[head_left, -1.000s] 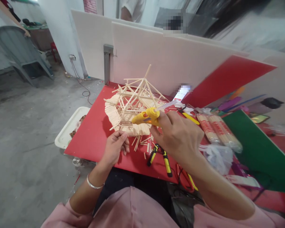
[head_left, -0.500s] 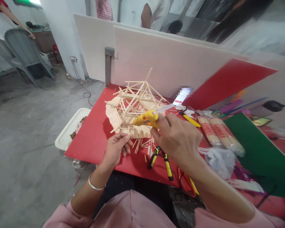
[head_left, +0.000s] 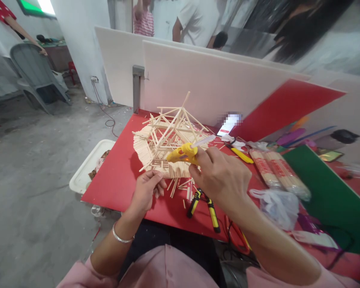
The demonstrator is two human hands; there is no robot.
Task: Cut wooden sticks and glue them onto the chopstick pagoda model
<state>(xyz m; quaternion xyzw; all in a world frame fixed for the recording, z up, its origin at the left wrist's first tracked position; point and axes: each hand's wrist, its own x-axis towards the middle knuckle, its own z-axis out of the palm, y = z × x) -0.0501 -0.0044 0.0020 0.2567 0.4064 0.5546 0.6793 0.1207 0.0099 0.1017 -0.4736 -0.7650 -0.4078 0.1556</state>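
Note:
A model built of thin wooden sticks (head_left: 144, 146), with a peaked open frame on top, stands on the red table. My right hand (head_left: 220, 172) is closed round a yellow hot glue gun (head_left: 183, 154). A glue stick juts from the gun's back, and its nozzle points left at the model's front part. My left hand (head_left: 148, 190) is at the model's front left edge, thumb and fingers pinched together. What lies between those fingertips is too small to make out. Loose sticks (head_left: 174, 187) lie just right of the left hand.
Yellow-black pliers (head_left: 204, 208) lie near the front edge of the red table (head_left: 114, 176). To the right are yellow-handled cutters (head_left: 241, 155), wrapped stick bundles (head_left: 271, 168), a plastic bag (head_left: 274, 208) and a green board (head_left: 327, 192). A phone (head_left: 228, 125) leans against the white board (head_left: 198, 84) behind.
The glue gun and my right hand have shifted slightly left and down. My left hand stays at the model's edge. The view has tilted up a little.

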